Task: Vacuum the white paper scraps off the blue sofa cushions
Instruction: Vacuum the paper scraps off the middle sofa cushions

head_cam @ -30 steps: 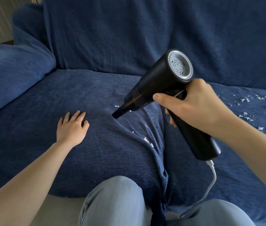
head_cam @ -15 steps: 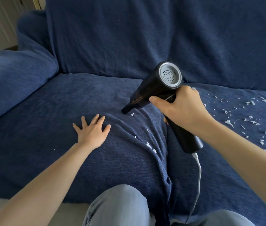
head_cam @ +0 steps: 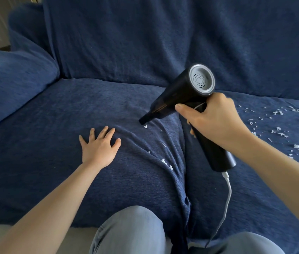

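My right hand grips the handle of a black handheld vacuum, whose narrow nozzle points down-left just above a white paper scrap on the left seat cushion. More scraps lie along the fabric folds beside the gap between the cushions. A larger scatter of scraps covers the right seat cushion. My left hand rests flat on the left cushion, fingers spread, left of the folds.
A white cord hangs from the vacuum's handle base down over the sofa front. My knees in light jeans press against the sofa's front edge. The blue armrest rises at the left, the backrest behind.
The vacuum and my right hand shifted slightly right and away, nozzle now over a scrap further back. My left hand slid right, closer to the folds, stretching the fabric.
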{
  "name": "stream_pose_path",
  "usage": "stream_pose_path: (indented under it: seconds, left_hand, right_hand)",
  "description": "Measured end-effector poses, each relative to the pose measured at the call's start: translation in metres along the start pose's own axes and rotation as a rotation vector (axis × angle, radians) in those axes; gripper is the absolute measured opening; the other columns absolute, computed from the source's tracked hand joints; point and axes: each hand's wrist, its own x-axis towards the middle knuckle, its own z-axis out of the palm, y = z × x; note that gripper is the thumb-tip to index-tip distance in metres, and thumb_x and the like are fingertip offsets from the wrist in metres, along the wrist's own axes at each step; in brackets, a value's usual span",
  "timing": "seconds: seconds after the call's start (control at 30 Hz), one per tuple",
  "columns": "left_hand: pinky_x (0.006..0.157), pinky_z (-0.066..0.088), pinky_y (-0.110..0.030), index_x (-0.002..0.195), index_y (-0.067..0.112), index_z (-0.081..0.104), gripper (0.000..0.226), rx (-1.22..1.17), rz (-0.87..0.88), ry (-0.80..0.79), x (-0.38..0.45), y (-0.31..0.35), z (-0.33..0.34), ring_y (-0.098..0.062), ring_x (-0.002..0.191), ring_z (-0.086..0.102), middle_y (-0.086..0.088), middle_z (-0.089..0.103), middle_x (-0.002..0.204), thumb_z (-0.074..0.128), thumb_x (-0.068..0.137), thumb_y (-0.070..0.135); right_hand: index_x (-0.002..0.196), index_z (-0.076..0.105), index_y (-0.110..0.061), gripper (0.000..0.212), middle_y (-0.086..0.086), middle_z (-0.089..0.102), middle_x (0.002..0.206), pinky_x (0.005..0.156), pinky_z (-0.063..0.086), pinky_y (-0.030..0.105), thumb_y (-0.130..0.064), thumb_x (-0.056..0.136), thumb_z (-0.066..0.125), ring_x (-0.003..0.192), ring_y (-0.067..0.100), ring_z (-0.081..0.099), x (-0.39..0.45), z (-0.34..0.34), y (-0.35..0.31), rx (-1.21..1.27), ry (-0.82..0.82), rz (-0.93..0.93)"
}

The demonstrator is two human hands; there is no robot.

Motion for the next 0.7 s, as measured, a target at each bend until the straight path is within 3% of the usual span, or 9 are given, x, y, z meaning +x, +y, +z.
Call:
stream_pose_path:
  seconds: [0.07,0.13,0.33,0.5,0.7]
  left_hand:
    - [0.114,0.004,-0.063,0.149,0.04,0.017,0.061,0.001,-0.003,0.006,0.0,0.0,0.0,-0.027,0.148,0.003,0.015,0.012,0.159,0.013,0.093,0.063]
    - [0.114,0.004,-0.062,0.149,0.04,0.017,0.06,-0.005,-0.004,0.007,0.0,0.001,0.0,-0.026,0.148,0.004,0.015,0.012,0.159,0.013,0.093,0.062]
    - [0.116,0.006,-0.058,0.149,0.04,0.018,0.058,-0.004,0.001,0.018,-0.003,-0.004,0.0,-0.025,0.148,0.007,0.014,0.014,0.159,0.013,0.095,0.059]
    - [0.115,0.007,-0.057,0.149,0.039,0.021,0.058,-0.018,-0.002,0.023,-0.003,-0.003,-0.001,-0.024,0.147,0.009,0.013,0.016,0.159,0.016,0.095,0.058]
    - [0.115,0.008,-0.058,0.149,0.038,0.023,0.057,-0.002,-0.01,0.025,-0.002,-0.002,-0.001,-0.025,0.147,0.011,0.012,0.017,0.158,0.018,0.095,0.057]
  right_hand:
    - [0.067,0.061,-0.015,0.036,0.0,0.067,0.057,0.084,0.054,0.034,-0.046,0.085,0.068,0.083,0.025,0.069,-0.005,-0.009,0.002,-0.006,0.007,0.003]
    - [0.068,0.062,-0.013,0.036,0.002,0.068,0.06,0.086,0.055,0.037,-0.045,0.085,0.069,0.08,0.027,0.069,-0.011,-0.016,0.003,-0.003,0.005,0.01]
    - [0.065,0.062,-0.015,0.036,0.005,0.069,0.063,0.084,0.057,0.04,-0.045,0.084,0.07,0.078,0.027,0.069,-0.023,-0.034,0.006,0.042,-0.012,0.049]
    - [0.066,0.064,-0.014,0.035,0.009,0.072,0.059,0.079,0.059,0.037,-0.041,0.086,0.07,0.054,0.012,0.068,-0.031,-0.049,0.013,0.041,-0.025,0.076]
    - [0.068,0.064,-0.016,0.033,0.008,0.072,0.059,0.074,0.059,0.033,-0.044,0.085,0.069,0.051,0.01,0.067,-0.036,-0.057,0.021,0.026,0.014,0.112]
